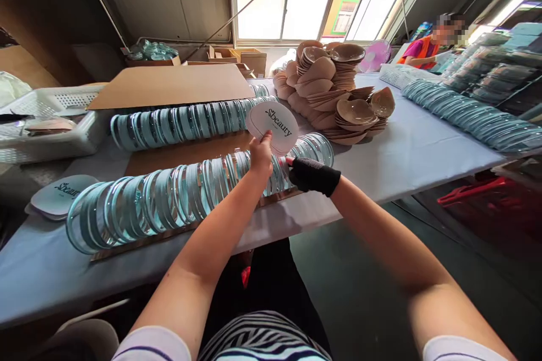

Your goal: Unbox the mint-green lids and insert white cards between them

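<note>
My left hand pinches the lower edge of a white oval card printed "beauty", holding it upright above a long row of clear round cases lying on their edges. My right hand, in a black glove, rests closed on the right part of that row, fingers pressed against the cases; what it grips is hidden. A second row of clear cases lies behind. A stack of the same white cards sits at the near left of the table.
A heap of tan moulded cups stands at the table's back right. A flat cardboard sheet and a white basket are at the left. Another case row lies far right, where a person in orange sits.
</note>
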The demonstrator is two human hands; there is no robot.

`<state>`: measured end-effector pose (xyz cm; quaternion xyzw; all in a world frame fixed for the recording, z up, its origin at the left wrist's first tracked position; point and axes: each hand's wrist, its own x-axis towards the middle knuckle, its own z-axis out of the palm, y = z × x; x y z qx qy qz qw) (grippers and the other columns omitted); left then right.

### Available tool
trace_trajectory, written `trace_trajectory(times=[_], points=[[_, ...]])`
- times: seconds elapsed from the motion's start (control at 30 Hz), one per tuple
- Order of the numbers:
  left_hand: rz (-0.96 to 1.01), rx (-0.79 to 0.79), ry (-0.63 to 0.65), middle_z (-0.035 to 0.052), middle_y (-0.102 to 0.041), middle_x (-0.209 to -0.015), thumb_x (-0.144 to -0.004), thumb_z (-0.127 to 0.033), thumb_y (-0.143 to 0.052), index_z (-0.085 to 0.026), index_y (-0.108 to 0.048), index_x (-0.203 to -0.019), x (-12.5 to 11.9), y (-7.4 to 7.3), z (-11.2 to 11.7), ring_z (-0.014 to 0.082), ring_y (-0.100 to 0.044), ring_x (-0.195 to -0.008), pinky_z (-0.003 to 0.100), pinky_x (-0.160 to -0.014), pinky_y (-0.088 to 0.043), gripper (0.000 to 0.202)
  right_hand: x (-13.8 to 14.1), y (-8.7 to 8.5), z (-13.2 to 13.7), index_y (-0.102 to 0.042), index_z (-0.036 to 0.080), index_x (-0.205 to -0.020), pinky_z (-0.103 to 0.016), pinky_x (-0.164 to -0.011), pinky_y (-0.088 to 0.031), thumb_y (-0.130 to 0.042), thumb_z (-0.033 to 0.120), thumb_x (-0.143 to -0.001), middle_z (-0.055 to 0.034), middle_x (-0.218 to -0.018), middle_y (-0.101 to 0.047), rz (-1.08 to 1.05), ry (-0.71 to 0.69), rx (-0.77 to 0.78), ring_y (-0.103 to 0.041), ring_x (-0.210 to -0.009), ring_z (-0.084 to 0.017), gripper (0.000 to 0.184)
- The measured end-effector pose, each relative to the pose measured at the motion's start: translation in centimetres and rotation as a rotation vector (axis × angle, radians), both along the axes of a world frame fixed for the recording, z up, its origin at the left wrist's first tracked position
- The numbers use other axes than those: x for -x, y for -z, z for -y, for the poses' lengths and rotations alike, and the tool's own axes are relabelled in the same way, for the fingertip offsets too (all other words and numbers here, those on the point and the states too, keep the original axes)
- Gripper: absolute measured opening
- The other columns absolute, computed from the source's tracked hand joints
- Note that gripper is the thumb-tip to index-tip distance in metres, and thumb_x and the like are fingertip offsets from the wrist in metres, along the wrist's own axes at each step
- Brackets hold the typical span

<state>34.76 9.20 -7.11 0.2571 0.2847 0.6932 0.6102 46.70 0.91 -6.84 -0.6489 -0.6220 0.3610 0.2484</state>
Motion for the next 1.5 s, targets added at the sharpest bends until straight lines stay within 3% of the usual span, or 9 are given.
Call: trace_trajectory(times=[0.27, 0.4, 0.5, 0.6, 0.8, 1.0, 1.27, 1.4, 1.5], points=[[-0.058, -0.084, 0.072, 0.0036, -0.071, -0.095, -0.079, -0.023, -0.069, -0.017, -0.069, -0.098, 1.0, -0.1, 2.9, 0.0144, -0.065, -0.083, 0.026, -0.080, -0.050, 0.020, -2.0, -2.2, -1.2, -0.048, 0.008, -0.139, -0.024, -0.097, -0.046, -0.042, 0.037, -0.093, -0.0138, -0.127, -0.051, 0.275, 0.404, -0.747, -0.055, -0.107, -0.012, 0.055], [-0.108, -0.099, 0.124, 0.0050, -0.070, -0.090, -0.075, -0.031, -0.072, -0.016, -0.069, -0.094, 2.3, -0.3, 5.5, 0.0157, -0.063, -0.075, 0.026, -0.069, -0.050, 0.025, 1.3, -1.2, 0.4, -0.063, 0.011, -0.120, -0.032, -0.112, -0.038, -0.042, 0.042, -0.094, -0.0128, -0.139, -0.041, 0.451, 0.158, -1.006, -0.042, -0.130, -0.017, 0.046], [-0.115, -0.158, 0.151, 0.0055, -0.070, -0.088, -0.072, -0.034, -0.074, -0.016, -0.069, -0.090, 2.9, -0.4, 6.3, 0.0163, -0.063, -0.075, 0.026, -0.068, -0.050, 0.026, 3.3, -0.8, 1.4, -0.062, 0.009, -0.118, -0.034, -0.115, -0.036, -0.034, 0.047, -0.099, -0.0150, -0.140, -0.038, 0.439, 0.265, -1.131, -0.038, -0.134, -0.017, 0.051], [-0.092, -0.143, 0.159, 0.0052, -0.071, -0.090, -0.071, -0.036, -0.075, -0.016, -0.070, -0.093, 3.2, -0.3, 6.8, 0.0177, -0.064, -0.078, 0.027, -0.069, -0.051, 0.030, 3.5, -0.7, 1.0, -0.051, 0.005, -0.136, -0.035, -0.115, -0.036, -0.034, 0.051, -0.099, -0.0181, -0.141, -0.036, 0.433, 0.479, -1.090, -0.037, -0.135, -0.018, 0.061], [-0.086, -0.103, 0.144, 0.0046, -0.071, -0.085, -0.075, -0.031, -0.073, -0.017, -0.071, -0.092, 3.9, -0.3, 7.4, 0.0173, -0.065, -0.076, 0.028, -0.071, -0.051, 0.022, 4.8, -0.2, 1.6, -0.060, 0.010, -0.118, -0.040, -0.117, -0.033, -0.034, 0.047, -0.098, -0.0150, -0.142, -0.036, 0.472, 0.293, -1.157, -0.030, -0.139, -0.019, 0.050], [-0.027, -0.128, 0.154, 0.0064, -0.071, -0.091, -0.067, -0.040, -0.080, -0.016, -0.070, -0.091, 4.9, -0.4, 7.7, 0.0205, -0.066, -0.083, 0.029, -0.071, -0.052, 0.035, 3.9, -0.1, 0.8, -0.048, 0.007, -0.139, -0.038, -0.114, -0.037, -0.031, 0.050, -0.099, -0.0179, -0.140, -0.038, 0.490, 0.480, -1.093, -0.038, -0.133, -0.019, 0.061], [0.077, 0.025, 0.164, 0.0074, -0.071, -0.086, -0.057, -0.035, -0.085, -0.013, -0.068, -0.088, 5.5, 0.4, 7.5, 0.0186, -0.066, -0.074, 0.028, -0.064, -0.053, 0.042, 6.1, -0.3, 2.3, -0.063, 0.006, -0.109, -0.025, -0.086, -0.051, -0.041, 0.049, -0.089, -0.0151, -0.103, -0.058, 0.119, 0.366, -0.830, -0.057, -0.094, -0.015, 0.053], [0.162, 0.005, 0.118, 0.0082, -0.072, -0.097, -0.065, -0.024, -0.080, -0.014, -0.068, -0.098, 6.6, -0.9, 6.2, 0.0192, -0.068, -0.084, 0.032, -0.080, -0.055, 0.036, 2.8, -0.7, 4.2, -0.065, 0.005, -0.098, -0.024, -0.076, -0.050, -0.044, 0.056, -0.085, -0.0162, -0.097, -0.060, 0.078, 0.717, -0.774, -0.057, -0.087, -0.016, 0.057], [0.190, 0.025, 0.045, 0.0079, -0.071, -0.106, -0.078, -0.018, -0.071, -0.018, -0.066, -0.112, 7.4, -2.4, 3.7, 0.0191, -0.068, -0.093, 0.034, -0.087, -0.054, 0.034, 0.5, 0.0, 7.8, -0.065, 0.006, -0.088, -0.021, -0.068, -0.046, -0.039, 0.062, -0.087, -0.0161, -0.087, -0.060, 0.220, 0.614, -0.727, -0.056, -0.078, -0.015, 0.062]])
